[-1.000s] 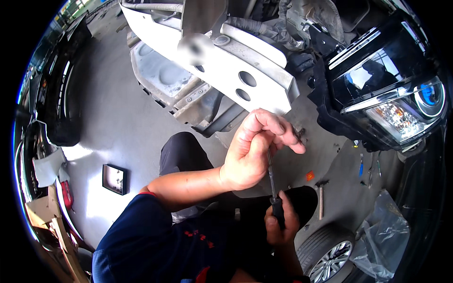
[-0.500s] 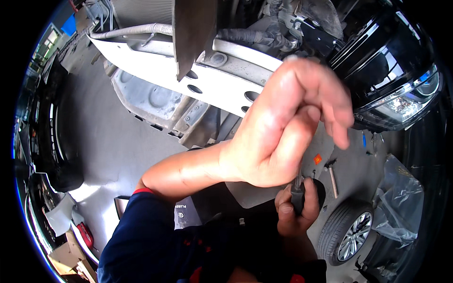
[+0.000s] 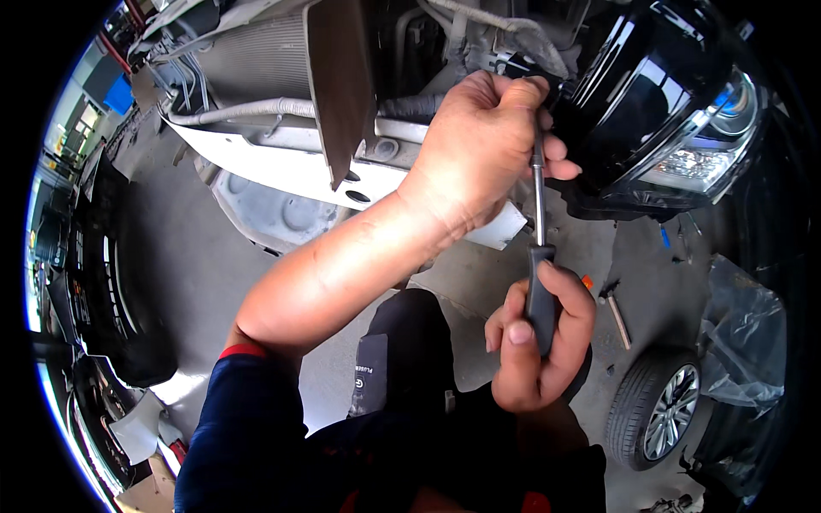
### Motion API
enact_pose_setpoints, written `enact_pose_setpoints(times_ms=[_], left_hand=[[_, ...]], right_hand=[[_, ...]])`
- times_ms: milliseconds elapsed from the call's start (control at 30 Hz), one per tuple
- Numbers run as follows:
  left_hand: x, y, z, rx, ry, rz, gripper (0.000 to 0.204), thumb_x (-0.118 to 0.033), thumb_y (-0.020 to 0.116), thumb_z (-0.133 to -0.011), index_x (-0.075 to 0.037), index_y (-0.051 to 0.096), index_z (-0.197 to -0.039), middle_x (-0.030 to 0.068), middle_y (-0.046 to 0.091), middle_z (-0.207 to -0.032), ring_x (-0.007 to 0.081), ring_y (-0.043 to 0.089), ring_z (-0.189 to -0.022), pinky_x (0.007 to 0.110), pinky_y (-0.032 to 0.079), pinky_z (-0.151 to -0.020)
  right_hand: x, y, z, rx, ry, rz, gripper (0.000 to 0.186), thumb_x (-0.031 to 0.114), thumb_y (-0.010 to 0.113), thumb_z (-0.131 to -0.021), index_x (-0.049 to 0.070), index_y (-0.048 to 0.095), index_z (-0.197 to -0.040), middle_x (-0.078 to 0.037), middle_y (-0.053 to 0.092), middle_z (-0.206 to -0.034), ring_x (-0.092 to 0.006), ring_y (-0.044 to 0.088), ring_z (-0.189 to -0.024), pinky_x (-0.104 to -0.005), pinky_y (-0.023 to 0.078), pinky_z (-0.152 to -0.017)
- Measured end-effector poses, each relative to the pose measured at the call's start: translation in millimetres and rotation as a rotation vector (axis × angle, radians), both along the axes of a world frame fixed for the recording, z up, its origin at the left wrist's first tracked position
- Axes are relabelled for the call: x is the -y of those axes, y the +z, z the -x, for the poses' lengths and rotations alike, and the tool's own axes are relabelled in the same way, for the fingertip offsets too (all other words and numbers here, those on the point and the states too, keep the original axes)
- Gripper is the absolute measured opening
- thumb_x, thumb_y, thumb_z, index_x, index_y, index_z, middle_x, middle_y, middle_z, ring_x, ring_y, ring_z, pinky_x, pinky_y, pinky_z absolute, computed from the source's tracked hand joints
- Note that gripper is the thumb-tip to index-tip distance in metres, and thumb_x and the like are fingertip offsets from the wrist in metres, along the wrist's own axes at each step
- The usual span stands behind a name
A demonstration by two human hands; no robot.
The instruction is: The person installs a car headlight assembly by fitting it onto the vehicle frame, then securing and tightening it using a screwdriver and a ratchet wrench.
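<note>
My right hand [image 3: 547, 359] grips the dark grey handle of a screwdriver [image 3: 540, 205], whose metal shaft points up and away from me. At the shaft's far end my left hand [image 3: 496, 128] is closed, thumb and forefinger pinched together and other fingers curled behind the shaft. The tip, and anything small at it, is hidden by these fingers. They are in front of the car's exposed front end, between the white bumper beam [image 3: 256, 159] and the black front fender [image 3: 629, 111] with its headlight [image 3: 697, 164].
A radiator [image 3: 256, 56] and an upright dark panel [image 3: 340, 85] stand left of my hands. On the floor lie a removed bumper [image 3: 107, 274], a hammer [image 3: 617, 318], a wheel [image 3: 654, 410] and clear plastic sheeting [image 3: 744, 333]. My knee [image 3: 410, 333] is below my left forearm.
My left hand has moved up and away from me, closing from loosely curled into a pinch. The right hand has tilted the screwdriver so its shaft now shows, reaching to the left fingers.
</note>
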State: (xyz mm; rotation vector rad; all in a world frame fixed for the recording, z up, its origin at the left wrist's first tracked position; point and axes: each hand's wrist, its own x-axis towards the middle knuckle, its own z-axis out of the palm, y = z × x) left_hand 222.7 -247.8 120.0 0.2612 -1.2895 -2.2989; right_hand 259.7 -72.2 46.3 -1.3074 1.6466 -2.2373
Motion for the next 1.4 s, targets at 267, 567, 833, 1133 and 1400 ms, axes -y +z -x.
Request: enact_pose_setpoints(times_ms=[267, 567, 833, 1133, 1400], left_hand=[[17.9, 11.2, 5.7, 0.226, -0.07, 0.513, 0.042, -0.018, 0.046, -0.102, 0.01, 0.048, -0.133, 0.0167, 0.066, -0.103, 0.022, 0.069, -0.078, 0.033, 0.062, -0.074], [44.3, 12.8, 13.1, 0.269, -0.436, 0.156, 0.021, -0.006, 0.048, -0.099, 0.002, 0.056, -0.116, 0.0078, 0.058, -0.096, 0.0192, 0.064, -0.086, 0.036, 0.059, -0.074], [52.7, 22.6, 18.1, 0.281, -0.56, 0.038, 0.015, 0.001, 0.047, -0.099, -0.005, 0.052, -0.112, 0.0058, 0.059, -0.098, 0.0244, 0.071, -0.091, 0.035, 0.058, -0.068], [48.8, 35.4, 13.6, 0.315, -0.595, -0.009, 0.021, -0.001, 0.05, -0.098, -0.005, 0.054, -0.119, 0.0077, 0.064, -0.102, 0.0176, 0.067, -0.083, 0.033, 0.056, -0.068], [44.6, 31.2, 20.4, 0.203, -0.454, 0.267, 0.025, -0.008, 0.051, -0.096, 0.008, 0.063, -0.112, 0.0203, 0.068, -0.11, 0.0256, 0.069, -0.101, 0.037, 0.057, -0.089]], right_hand=[[14.7, 48.8, 12.1, -0.008, -0.265, -0.384, 0.043, 0.003, 0.057, -0.096, -0.007, 0.047, -0.136, -0.019, 0.067, -0.109, -0.0226, 0.066, -0.094, -0.0335, 0.052, -0.084], [32.8, 98.0, 19.0, -0.075, -0.313, -0.589, 0.035, 0.013, 0.06, -0.097, -0.003, 0.055, -0.128, -0.022, 0.072, -0.098, -0.0296, 0.073, -0.086, -0.0379, 0.056, -0.077], [40.9, 107.5, 25.7, -0.017, -0.31, -0.633, 0.036, 0.015, 0.06, -0.096, -0.001, 0.056, -0.128, -0.024, 0.072, -0.095, -0.0374, 0.074, -0.087, -0.042, 0.057, -0.077], [40.2, 120.1, 47.7, -0.159, -0.298, -0.611, 0.036, 0.016, 0.061, -0.091, -0.004, 0.058, -0.121, -0.029, 0.07, -0.09, -0.0456, 0.071, -0.086, -0.0471, 0.057, -0.076], [57.5, 192.1, 76.4, -0.473, -0.267, -1.043, 0.026, 0.017, 0.061, -0.084, -0.004, 0.07, -0.097, -0.029, 0.067, -0.077, -0.0426, 0.071, -0.079, -0.0451, 0.057, -0.071]])
